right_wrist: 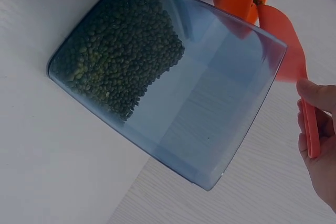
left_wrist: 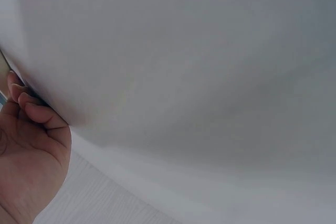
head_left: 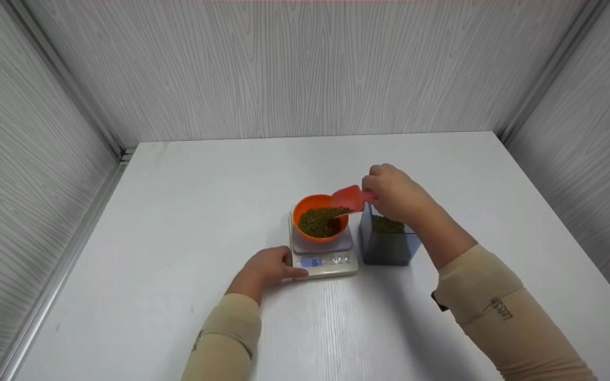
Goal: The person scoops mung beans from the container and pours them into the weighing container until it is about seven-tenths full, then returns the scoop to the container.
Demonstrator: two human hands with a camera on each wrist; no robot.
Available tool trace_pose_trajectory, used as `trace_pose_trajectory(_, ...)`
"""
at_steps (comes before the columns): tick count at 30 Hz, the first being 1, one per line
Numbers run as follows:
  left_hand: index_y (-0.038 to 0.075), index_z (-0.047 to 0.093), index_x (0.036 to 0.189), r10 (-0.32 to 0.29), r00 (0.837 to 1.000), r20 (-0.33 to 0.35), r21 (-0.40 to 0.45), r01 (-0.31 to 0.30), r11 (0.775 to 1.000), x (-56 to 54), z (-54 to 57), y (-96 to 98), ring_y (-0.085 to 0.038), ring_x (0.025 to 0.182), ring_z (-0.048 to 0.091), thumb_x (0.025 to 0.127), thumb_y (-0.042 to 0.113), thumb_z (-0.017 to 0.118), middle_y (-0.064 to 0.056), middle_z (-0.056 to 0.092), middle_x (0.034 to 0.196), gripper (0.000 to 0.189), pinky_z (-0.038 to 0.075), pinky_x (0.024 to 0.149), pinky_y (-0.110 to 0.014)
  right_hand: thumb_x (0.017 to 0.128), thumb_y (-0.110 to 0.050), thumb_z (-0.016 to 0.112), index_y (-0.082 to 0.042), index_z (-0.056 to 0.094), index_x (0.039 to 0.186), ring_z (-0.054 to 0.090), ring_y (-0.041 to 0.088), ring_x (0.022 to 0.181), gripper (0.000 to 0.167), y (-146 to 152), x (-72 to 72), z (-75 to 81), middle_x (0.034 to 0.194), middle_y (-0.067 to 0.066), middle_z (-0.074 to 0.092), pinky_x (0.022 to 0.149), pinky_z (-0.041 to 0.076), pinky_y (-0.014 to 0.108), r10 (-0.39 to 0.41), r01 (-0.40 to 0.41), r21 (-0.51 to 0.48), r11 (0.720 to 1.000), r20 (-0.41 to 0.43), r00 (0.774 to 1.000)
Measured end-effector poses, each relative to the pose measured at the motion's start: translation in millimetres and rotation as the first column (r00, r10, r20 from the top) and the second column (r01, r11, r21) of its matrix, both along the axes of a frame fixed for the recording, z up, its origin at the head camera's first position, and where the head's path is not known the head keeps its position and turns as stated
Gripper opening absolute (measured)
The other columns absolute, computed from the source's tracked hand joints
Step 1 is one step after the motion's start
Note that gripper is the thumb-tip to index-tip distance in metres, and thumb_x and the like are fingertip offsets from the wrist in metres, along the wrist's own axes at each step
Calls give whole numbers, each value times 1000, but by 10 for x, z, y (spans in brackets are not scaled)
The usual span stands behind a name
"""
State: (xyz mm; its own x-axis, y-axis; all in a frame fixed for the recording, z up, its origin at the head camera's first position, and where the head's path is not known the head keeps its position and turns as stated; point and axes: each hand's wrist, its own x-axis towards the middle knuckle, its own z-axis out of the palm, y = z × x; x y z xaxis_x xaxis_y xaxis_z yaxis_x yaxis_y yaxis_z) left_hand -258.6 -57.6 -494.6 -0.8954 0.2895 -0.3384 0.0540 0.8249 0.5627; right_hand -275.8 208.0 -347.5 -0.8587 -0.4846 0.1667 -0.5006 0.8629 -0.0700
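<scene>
My right hand (head_left: 394,193) grips the handle of a red scoop (head_left: 348,199). The scoop tilts down over an orange bowl (head_left: 322,239), its lip at the green beans (head_left: 315,223) heaped inside. Under the bowl is a white kitchen scale (head_left: 331,272) with a lit display, its digits too blurred to read surely. My left hand (head_left: 267,267) holds the scale's front left corner, thumb along the front and fingers curled at the side. Close to the scale's right stands a clear bluish container (right_wrist: 210,93) partly filled with green beans (right_wrist: 123,45).
All of this stands on a white table (head_left: 204,201). Grey wood-grain panels rise at the back (head_left: 305,69), the left (head_left: 19,132) and the right (head_left: 591,132). The container's open top lies below my right hand and wrist.
</scene>
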Motion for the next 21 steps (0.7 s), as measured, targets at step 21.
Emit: trace_pose_trajectory(21, 16, 52, 79, -3, 1000, -5, -7, 3, 1000, -6, -8, -2, -17, 75, 47, 69, 54, 72, 1, 49, 72, 44, 35, 67, -32, 75, 3, 70, -4, 66, 89, 49, 23, 81, 16, 250, 120, 240, 84, 8, 56, 71, 48, 34, 0, -7, -55, 998, -121, 993)
